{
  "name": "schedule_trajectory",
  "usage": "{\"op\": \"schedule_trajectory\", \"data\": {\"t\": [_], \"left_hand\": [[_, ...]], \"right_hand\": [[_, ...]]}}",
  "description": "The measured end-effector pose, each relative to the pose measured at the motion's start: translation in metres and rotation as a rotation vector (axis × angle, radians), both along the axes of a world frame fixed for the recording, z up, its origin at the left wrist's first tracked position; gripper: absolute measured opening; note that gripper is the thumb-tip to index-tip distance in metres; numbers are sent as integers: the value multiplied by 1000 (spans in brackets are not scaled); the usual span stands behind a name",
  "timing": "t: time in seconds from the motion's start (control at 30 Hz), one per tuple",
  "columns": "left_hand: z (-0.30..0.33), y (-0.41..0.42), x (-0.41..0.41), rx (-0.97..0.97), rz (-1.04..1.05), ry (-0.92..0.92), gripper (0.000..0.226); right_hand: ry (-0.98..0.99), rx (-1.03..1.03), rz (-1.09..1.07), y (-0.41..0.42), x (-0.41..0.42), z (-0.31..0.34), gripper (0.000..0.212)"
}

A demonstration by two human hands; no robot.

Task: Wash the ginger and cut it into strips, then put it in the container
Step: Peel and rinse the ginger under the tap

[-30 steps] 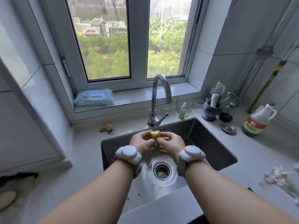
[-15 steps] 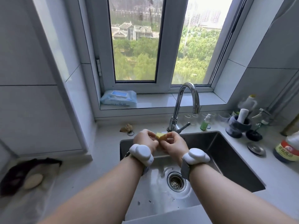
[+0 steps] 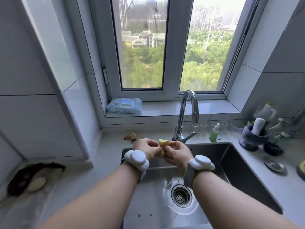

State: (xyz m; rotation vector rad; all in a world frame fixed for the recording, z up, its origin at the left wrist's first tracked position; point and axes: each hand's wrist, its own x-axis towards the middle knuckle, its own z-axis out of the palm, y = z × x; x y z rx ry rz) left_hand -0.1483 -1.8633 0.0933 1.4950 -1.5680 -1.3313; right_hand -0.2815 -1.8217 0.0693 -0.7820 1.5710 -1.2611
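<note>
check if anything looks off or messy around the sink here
Mostly tidy. A few dark specks lie on the sink floor near its front edge, and a brownish scrap sits on the counter behind the left hand. No water runs from the faucet while both hands hold the ginger.

Ginger (image 3: 163,143) between both hands above the sink (image 3: 239,166); faucet (image 3: 186,116) behind; possibly a mortar (image 3: 254,138) right.

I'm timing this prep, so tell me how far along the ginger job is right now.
Early stage. In hand: both the left hand and right hand pinch the ginger over the sink, beside the faucet. No water is visibly running, so whether washing is finished is unclear. Left: cutting it into strips and putting them in a container; no knife, board or container is in view.
</note>
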Motion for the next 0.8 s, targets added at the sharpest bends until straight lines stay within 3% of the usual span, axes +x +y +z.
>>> {"op": "schedule_trajectory", "data": {"t": [0.23, 0.57, 0.7, 0.73, 0.8], "left_hand": [[-6, 6, -54, -2, -17, -110, 23], [-27, 15, -111, 53, 86, -262, 19], [-37, 17, -127, 57, 192, -174, 18], [-37, 17, -131, 101, 237, -86, 16], [-34, 18, -140, 233, 325, 129, 17]], "right_hand": [[249, 71, 23, -1, -51, -7, 7], [249, 117, 178, 1, -107, -30, 9], [222, 124, 224, -8, -124, -38, 8], [211, 118, 232, -11, -127, -42, 3], [138, 117, 215, -19, -134, -56, 18]]}}
